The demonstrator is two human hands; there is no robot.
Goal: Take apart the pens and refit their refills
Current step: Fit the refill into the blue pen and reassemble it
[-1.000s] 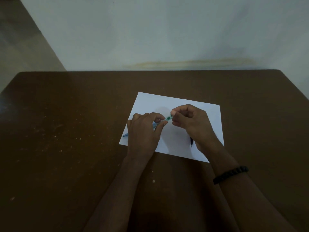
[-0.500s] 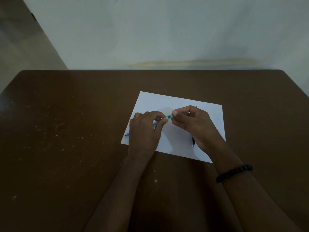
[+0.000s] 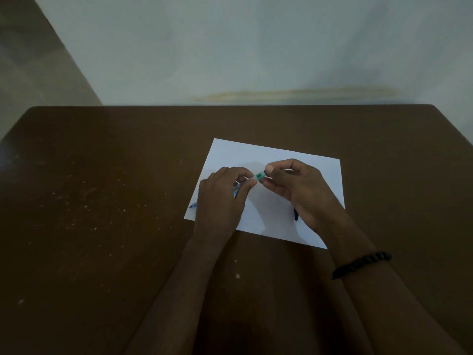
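Both forearms come in from the near edge of the bench (image 3: 102, 226) and meet over the white sheet of paper (image 3: 276, 155), which sits a bit right of the middle. The left hand (image 3: 220, 201) is curled palm-down around the barrel of a blue pen (image 3: 258, 176), thumb and forefinger pinched near its upper end, and the pen's tip pokes out past the paper's left edge. The right hand (image 3: 297, 188) is bent in from the other side, fingertips closed in a pinch on the greenish end piece of that same pen, so both hands grip it just above the sheet. There's a black beaded bracelet (image 3: 361, 263) on the right wrist. Compared with half a second ago, pretty much nothing changed: same grips, same pen angle, only the view drifted a touch. A second, dark pen (image 3: 296, 216) lies on the paper but is mostly hidden under the right hand, just its tip end showing. The lighting is really dim, so I can't tell whether the end piece is loosened or still seated, and most of the blue barrel is covered by the left fingers.
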